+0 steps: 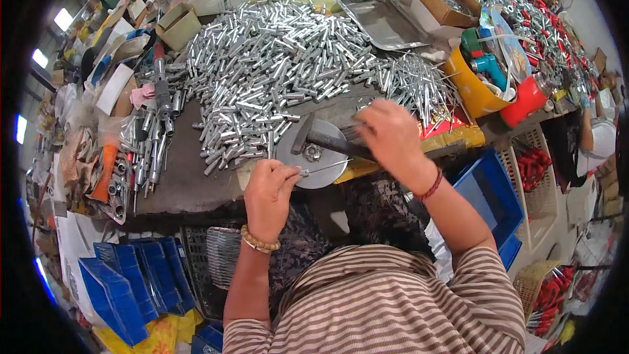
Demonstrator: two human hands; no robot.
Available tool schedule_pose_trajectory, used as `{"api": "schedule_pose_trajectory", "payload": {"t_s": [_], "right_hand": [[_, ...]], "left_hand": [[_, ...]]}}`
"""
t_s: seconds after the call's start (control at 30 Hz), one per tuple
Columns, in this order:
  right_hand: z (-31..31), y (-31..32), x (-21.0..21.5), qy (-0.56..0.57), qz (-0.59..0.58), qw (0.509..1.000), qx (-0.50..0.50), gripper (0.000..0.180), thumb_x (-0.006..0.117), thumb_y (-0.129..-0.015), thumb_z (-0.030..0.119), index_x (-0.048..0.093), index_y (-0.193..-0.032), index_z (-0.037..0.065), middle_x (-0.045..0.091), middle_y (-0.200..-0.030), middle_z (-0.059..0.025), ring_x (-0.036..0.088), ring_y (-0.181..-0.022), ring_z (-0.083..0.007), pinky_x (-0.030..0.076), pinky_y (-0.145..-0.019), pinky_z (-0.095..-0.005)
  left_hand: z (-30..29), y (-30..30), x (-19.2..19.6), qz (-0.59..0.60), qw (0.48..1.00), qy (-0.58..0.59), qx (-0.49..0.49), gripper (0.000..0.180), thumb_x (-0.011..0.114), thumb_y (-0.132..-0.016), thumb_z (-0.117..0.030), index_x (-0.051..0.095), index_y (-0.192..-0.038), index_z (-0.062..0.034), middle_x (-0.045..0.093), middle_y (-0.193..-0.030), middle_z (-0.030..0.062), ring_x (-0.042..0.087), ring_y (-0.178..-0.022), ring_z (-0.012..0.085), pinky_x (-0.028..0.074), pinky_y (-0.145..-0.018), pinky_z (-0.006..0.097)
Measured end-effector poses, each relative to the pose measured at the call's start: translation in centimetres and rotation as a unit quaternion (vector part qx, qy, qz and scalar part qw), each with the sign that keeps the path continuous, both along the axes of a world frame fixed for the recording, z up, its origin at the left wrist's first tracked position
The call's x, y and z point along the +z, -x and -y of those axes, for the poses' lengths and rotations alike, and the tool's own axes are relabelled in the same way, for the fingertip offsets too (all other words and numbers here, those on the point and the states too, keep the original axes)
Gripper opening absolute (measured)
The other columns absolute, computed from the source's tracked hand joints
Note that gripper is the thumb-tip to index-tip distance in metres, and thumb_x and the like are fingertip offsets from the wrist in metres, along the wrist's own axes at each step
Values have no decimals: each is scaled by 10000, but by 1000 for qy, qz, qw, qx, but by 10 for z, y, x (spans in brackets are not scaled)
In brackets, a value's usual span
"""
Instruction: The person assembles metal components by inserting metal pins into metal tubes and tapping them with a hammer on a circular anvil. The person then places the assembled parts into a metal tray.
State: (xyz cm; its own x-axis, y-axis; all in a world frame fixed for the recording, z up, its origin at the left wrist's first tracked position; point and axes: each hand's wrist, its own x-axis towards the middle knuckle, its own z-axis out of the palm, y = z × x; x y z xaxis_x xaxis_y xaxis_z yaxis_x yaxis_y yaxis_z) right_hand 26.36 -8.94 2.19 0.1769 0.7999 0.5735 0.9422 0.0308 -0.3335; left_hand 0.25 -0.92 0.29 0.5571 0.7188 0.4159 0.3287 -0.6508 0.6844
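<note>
My left hand [267,191] is closed in a pinch on the end of a thin metal rod [327,166]. The rod crosses the front of a round grey metal disc [293,149]. Over the disc is a hammer [327,141], its steel head to the left and its dark handle running right. My right hand [391,132] is above the far end of that handle, its fingers smeared by motion. Whether they grip anything, I cannot tell. A large heap of short silver metal tubes [275,59] spreads beyond the disc. Thin metal rods [419,85] are piled to its right.
Screwdrivers and tools [157,92] crowd the left side. A metal tray [383,23], a cardboard box [445,1] and a yellow container [475,88] stand at the back right. Blue bins [134,282] are stacked lower left, with another blue bin [488,196] at right.
</note>
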Motion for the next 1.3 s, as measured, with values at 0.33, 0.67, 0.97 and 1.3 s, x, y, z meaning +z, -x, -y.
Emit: {"api": "schedule_pose_trajectory", "payload": {"t_s": [0.33, 0.67, 0.97, 1.3], "right_hand": [[-32, -33, -8, 114, 89, 989, -30, 106, 781, -823, 139, 719, -877, 73, 657, -953, -94, 653, -999, -312, 534, -870, -435], [-16, 30, 6, 28, -45, 993, 104, 139, 752, -845, 95, 646, -922, 49, 610, -947, -109, 617, -960, -346, 489, -838, -458], [-11, 66, -3, 48, -52, 982, 173, 198, 768, -813, 40, 638, -962, 38, 606, -990, -117, 606, -962, -347, 473, -834, -447], [-10, 70, 8, 51, 65, 980, 183, 139, 668, -828, 83, 661, -964, 54, 557, -955, -80, 579, -943, -283, 475, -853, -409]], "left_hand": [[0, -2, -3, 8, 1000, -18, -7, 179, 820, -836, -36, 767, -1004, -70, 629, -944, 96, 641, -858, 288, 524, -732, 392], [-3, -1, -4, -1, 999, -36, -5, 172, 817, -838, -70, 762, -1002, -73, 615, -933, 93, 637, -858, 315, 519, -737, 413], [-5, -1, -4, -11, 999, -33, -7, 141, 802, -837, -72, 755, -970, -72, 623, -929, 83, 647, -873, 306, 524, -738, 411], [-5, 1, -4, -10, 999, -36, -7, 127, 799, -829, -57, 733, -937, -63, 623, -929, 82, 645, -871, 307, 523, -740, 419]]}}
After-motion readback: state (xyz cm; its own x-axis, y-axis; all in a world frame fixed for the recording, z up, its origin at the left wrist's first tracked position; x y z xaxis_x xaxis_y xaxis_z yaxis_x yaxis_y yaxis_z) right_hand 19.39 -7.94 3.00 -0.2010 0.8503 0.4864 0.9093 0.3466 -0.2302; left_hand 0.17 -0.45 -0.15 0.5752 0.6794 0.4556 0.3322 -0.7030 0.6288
